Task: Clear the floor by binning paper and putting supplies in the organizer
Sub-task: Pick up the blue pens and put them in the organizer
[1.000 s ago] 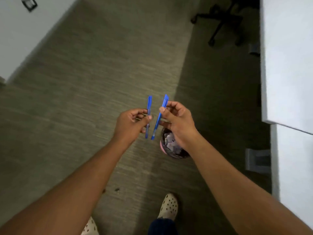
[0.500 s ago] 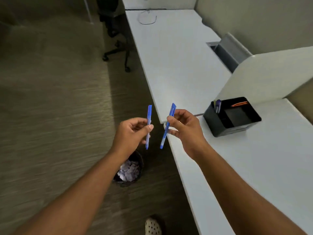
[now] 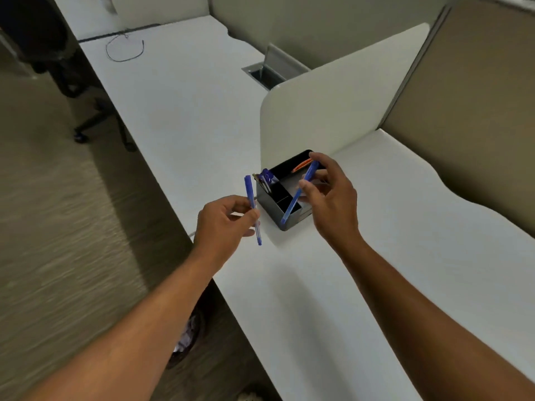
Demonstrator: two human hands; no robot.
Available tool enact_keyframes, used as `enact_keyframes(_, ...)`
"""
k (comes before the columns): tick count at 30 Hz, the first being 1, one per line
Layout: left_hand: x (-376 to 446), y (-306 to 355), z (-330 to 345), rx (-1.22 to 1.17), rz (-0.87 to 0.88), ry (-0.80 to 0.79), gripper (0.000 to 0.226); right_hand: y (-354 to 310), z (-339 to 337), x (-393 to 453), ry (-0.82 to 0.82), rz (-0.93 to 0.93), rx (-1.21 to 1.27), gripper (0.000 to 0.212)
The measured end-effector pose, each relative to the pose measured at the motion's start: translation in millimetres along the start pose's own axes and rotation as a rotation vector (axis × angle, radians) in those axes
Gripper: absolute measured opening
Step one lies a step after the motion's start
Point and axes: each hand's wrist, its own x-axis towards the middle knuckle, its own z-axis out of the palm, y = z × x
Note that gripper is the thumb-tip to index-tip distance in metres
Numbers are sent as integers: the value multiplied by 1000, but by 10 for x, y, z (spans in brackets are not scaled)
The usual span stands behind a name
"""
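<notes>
Head view, setting: a person stands at the edge of a long white desk (image 3: pixel 179 105), looking down at both bare forearms stretched out in front.
Left hand: the left hand (image 3: pixel 224 222) is over the near edge of the desk, fingers curled, thumb and fingertips pinching a blue pen (image 3: pixel 252 208).
Left pen: it stands almost upright, its lower tip pointing down below the hand, its top above the knuckles, just left of the organizer.
Right hand: the right hand (image 3: pixel 333 198) is over the organizer, fingers partly curled, thumb and forefinger pinching a second blue pen (image 3: pixel 298 192).
Right pen: it slants, upper end by the fingertips, lower tip down over the organizer's near corner; whether it touches the box cannot be told.
Organizer: a black desk organizer (image 3: pixel 272 199) sits on the desk, against the foot of a cream divider panel (image 3: pixel 333 96). It has several compartments.
Inside the organizer: blue pens (image 3: pixel 266 178) stand in its left corner compartment; an orange item (image 3: pixel 301 164) lies toward the back, partly hidden by the right hand.
Bin: a dark waste bin (image 3: pixel 188 340) with crumpled paper sits on the carpet under the left forearm, mostly hidden.
Desk, far end: a thin black cable loop (image 3: pixel 124 49) lies on the surface; a grey cable port (image 3: pixel 263 73) is open beside the divider.
Floor: grey-brown carpet (image 3: pixel 58 227), and the base of a black office chair (image 3: pixel 86 117) at upper left.
</notes>
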Motion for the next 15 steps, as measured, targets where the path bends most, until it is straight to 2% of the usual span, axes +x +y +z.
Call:
enact_keyframes(2,47,-15,81,57,21,25,19,108,-20,86,34,-103,-94,45)
enact_keyframes(7,98,-64,156,134,64,96,19,408,119,142,-1,-332,-250,46)
enact_keyframes(15,82,-177,124,104,59,89,11,784,232,15,-137,-479,-529,39)
